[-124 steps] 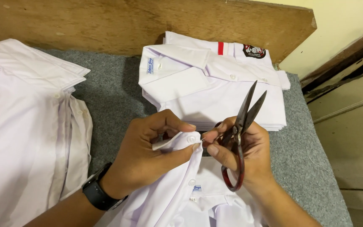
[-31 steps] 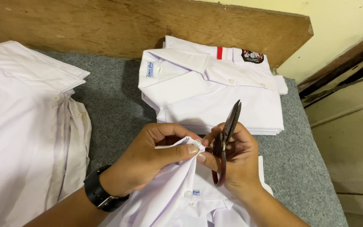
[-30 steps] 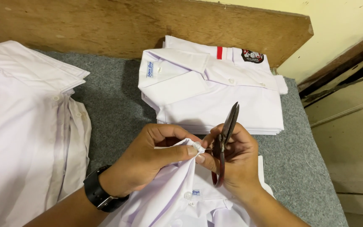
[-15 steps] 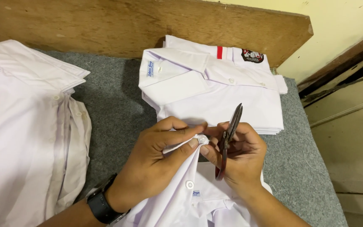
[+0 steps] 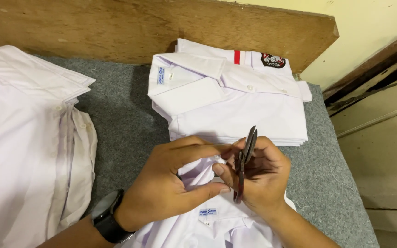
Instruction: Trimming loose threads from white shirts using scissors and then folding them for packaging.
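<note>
Left hand: the left hand (image 5: 171, 188) is curled, and its thumb and fingers pinch a small fold of the white shirt (image 5: 217, 222) that lies directly under both hands.
Right hand: the right hand (image 5: 265, 177) is closed around the handles of the scissors (image 5: 244, 158).
Scissors: the blades are shut, or almost shut; the long axis runs nearly upright in the view, with the tips pointing away from the person.
Key relation: the pinched fold is just to the left of the blades, between the two thumbs; the hands touch each other there.
Wrist: a black watch (image 5: 106, 220) is on the left wrist.
Further out: a stack of folded shirts (image 5: 235, 101) lies beyond the hands on the grey mat (image 5: 120, 119); loose white shirts (image 5: 24, 138) lie well to the left.
</note>
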